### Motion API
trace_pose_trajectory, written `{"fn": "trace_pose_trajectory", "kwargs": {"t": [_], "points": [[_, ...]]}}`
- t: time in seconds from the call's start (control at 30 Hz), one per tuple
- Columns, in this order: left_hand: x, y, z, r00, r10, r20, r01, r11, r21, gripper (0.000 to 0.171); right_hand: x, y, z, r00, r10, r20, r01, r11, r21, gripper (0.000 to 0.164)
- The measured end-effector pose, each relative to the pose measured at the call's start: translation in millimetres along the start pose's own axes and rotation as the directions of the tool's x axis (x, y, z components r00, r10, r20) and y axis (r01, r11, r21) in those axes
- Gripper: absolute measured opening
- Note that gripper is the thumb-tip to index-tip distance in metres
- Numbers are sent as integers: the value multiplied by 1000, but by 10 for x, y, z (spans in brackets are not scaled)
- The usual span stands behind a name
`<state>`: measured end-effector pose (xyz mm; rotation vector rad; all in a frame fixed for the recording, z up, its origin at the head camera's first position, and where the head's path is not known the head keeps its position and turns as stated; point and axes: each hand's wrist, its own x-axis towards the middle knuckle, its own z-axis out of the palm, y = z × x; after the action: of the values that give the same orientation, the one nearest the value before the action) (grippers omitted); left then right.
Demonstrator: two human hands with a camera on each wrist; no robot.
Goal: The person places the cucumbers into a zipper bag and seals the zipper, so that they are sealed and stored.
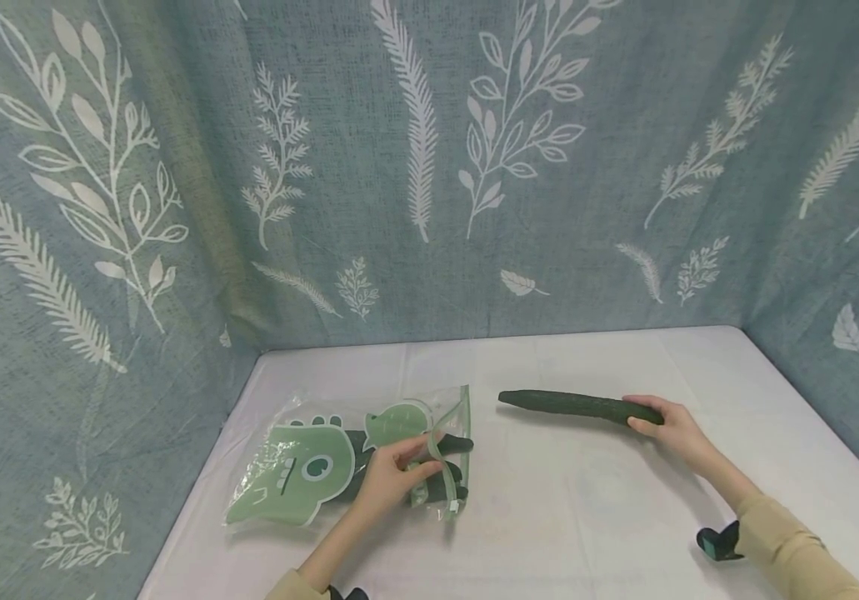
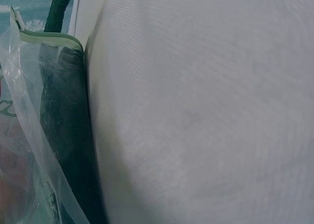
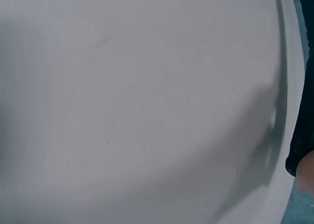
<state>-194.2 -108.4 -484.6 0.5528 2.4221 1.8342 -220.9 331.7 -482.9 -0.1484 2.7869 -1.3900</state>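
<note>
A long dark green cucumber is held by its right end in my right hand, thumb on the near side. Its other end points left toward a clear zip bag printed with green cartoon dinosaurs. Several more cucumbers lie inside the bag, their ends near its mouth on the right. My left hand grips the bag's upper layer by the green-edged opening, which stands parted. In the left wrist view, a cucumber shows through the plastic. The right wrist view catches the held cucumber at its right edge.
A white-covered table lies under everything. Blue-green curtain with white leaf prints stands behind it and along both sides. A dark wrist device is by the right sleeve.
</note>
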Motion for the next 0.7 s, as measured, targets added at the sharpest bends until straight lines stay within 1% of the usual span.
{"fn": "trace_pose_trajectory", "kwargs": {"t": [0.23, 0.5, 0.7], "points": [[-16, 21, 10, 1000, -17, -14, 17, 1000, 4, 43, -29, -52, 137, 1000, -21, 7, 21, 1000, -6, 51], [-9, 28, 20, 998, -32, -49, 34, 999, 30, 41, -11, -114, 282, 1000, -12, 11, 12, 1000, -1, 50], [-8, 43, 23, 997, -43, -61, 45, 998, 33, 41, -6, -174, 362, 1000, -28, 13, 28, 1000, 14, 47]]}}
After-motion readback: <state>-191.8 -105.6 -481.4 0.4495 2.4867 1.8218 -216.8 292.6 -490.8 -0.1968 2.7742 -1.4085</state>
